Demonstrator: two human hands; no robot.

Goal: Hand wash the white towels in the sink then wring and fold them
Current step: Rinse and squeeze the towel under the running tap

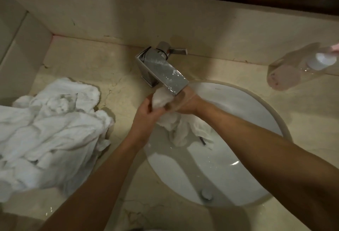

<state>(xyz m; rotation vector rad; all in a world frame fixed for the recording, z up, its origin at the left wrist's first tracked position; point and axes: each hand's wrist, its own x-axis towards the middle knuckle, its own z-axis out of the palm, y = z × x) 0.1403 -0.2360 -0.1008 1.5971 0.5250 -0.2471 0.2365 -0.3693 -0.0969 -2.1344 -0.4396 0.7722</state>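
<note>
We have both bare forearms reaching forward and inward, so the wrists nearly meet. Our left hand [145, 115] comes up from the lower left, back toward the camera, fingers curled round the bunched white terry towel [162, 97] on its near side. Our right hand [183, 105] comes in from the right, wrist bent, and grips the same bunch from the opposite side; its fingers are blurred, so their curl seems likely rather than certain. The two grips sit touching.
</note>
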